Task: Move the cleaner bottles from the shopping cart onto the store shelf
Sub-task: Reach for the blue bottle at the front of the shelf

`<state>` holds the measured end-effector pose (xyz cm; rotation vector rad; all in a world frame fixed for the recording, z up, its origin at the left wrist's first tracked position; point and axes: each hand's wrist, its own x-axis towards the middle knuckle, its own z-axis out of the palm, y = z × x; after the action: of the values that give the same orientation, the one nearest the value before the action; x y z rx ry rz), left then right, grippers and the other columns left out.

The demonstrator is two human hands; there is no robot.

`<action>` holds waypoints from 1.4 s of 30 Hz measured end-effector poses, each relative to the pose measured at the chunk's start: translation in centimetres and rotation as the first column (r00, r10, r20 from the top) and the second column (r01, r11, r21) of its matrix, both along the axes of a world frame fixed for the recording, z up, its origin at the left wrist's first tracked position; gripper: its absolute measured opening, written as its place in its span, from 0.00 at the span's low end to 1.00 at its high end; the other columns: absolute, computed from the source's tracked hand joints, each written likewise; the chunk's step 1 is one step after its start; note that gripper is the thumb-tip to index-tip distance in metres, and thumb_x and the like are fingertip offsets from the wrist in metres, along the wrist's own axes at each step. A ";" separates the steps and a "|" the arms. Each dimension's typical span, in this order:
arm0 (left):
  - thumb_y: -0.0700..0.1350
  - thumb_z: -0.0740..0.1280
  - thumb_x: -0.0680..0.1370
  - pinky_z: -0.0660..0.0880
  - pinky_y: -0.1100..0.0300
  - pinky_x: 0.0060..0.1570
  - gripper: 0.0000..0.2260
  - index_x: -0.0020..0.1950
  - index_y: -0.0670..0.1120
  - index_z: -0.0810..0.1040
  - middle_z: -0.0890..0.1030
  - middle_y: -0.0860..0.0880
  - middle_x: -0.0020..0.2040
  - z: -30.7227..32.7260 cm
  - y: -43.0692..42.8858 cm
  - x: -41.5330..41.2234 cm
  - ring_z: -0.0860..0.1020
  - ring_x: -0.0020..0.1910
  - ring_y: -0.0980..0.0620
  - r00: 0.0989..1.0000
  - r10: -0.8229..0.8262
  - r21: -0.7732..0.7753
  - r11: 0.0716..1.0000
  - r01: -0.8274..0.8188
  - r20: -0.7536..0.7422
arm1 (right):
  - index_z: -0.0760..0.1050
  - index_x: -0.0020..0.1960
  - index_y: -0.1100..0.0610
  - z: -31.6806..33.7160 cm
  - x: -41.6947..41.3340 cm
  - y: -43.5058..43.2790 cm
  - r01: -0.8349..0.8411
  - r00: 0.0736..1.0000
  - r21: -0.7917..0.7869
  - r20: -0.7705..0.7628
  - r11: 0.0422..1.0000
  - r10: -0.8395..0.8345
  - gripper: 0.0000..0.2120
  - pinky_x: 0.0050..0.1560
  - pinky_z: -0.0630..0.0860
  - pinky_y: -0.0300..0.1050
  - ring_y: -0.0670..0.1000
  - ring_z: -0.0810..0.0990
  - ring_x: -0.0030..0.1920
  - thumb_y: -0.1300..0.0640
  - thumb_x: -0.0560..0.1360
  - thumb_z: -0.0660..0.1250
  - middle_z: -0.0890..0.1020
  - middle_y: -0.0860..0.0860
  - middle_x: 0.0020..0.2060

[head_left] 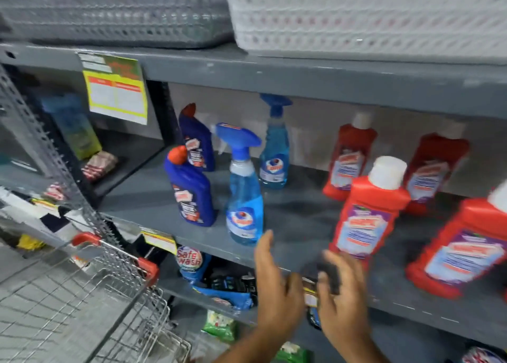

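Note:
The grey store shelf (299, 220) carries two dark blue cleaner bottles with red caps (192, 195), (198, 143), two light blue spray bottles (244, 195), (274, 148), and several red bottles with white caps, the nearest (367, 220) by my right hand. My left hand (274, 280) is open in front of the shelf edge, just below the near spray bottle and holding nothing. My right hand (343, 305) hovers at the shelf edge below the red bottle. A small dark, blurred object (330, 273) sits at its fingers. The wire shopping cart (90, 294) stands at lower left; no bottles show in its visible part.
A grey basket (115, 11) and a white basket (370, 17) sit on the shelf above. A yellow-green price sign (116, 91) hangs from that shelf's edge. Packets and pouches (219, 288) fill the lower shelf. A perforated metal upright (41, 143) stands at left.

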<state>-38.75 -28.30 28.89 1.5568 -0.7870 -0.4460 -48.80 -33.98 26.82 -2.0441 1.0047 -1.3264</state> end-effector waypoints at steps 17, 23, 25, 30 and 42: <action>0.37 0.56 0.68 0.46 0.64 0.74 0.37 0.76 0.42 0.47 0.52 0.46 0.78 -1.7 0.7 14.5 0.50 0.77 0.53 0.949 -0.312 0.227 0.922 0.315 -0.049 | 0.65 0.68 0.52 -1.2 14.5 -0.3 0.044 0.954 0.420 -0.289 0.906 0.087 0.29 0.51 0.73 0.44 0.52 0.80 0.56 0.69 0.69 0.63 0.81 0.50 0.58; 0.34 0.59 0.69 0.47 0.78 0.68 0.35 0.75 0.43 0.53 0.58 0.47 0.77 -1.0 2.9 15.6 0.55 0.75 0.58 0.958 -0.280 0.137 0.948 0.286 -0.058 | 0.63 0.70 0.52 -0.5 14.6 1.1 0.125 0.982 0.315 -0.177 0.941 -0.072 0.31 0.61 0.71 0.41 0.50 0.76 0.60 0.61 0.67 0.61 0.77 0.53 0.60; 0.35 0.60 0.67 0.56 0.72 0.70 0.33 0.73 0.44 0.60 0.65 0.50 0.73 -1.5 4.6 17.3 0.62 0.72 0.61 0.994 -0.058 -0.006 0.998 0.058 -0.088 | 0.67 0.66 0.56 0.3 15.6 4.0 0.176 0.980 0.105 -0.109 0.979 -0.165 0.26 0.61 0.66 0.28 0.45 0.74 0.55 0.56 0.69 0.59 0.76 0.54 0.53; 0.38 0.58 0.67 0.57 0.57 0.73 0.37 0.76 0.47 0.53 0.60 0.49 0.76 -0.9 4.0 24.5 0.59 0.75 0.53 0.984 0.104 0.120 0.989 -0.087 -0.147 | 0.58 0.73 0.51 0.5 23.3 6.1 -0.139 0.964 0.221 -0.194 0.965 0.184 0.31 0.71 0.61 0.37 0.47 0.67 0.71 0.63 0.72 0.61 0.68 0.53 0.70; 0.29 0.56 0.66 0.74 0.72 0.49 0.35 0.55 0.69 0.69 0.80 0.63 0.51 0.3 6.0 34.0 0.78 0.52 0.66 1.000 -0.023 0.137 0.990 0.025 -0.018 | 0.43 0.77 0.50 0.4 33.6 6.7 -0.191 0.935 0.508 -0.166 0.840 0.313 0.44 0.70 0.68 0.52 0.51 0.68 0.71 0.70 0.68 0.60 0.66 0.52 0.73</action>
<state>-4.74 -22.26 29.15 1.6705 -0.7764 -0.5401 -15.17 -27.33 27.24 -1.8828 1.0010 -0.6106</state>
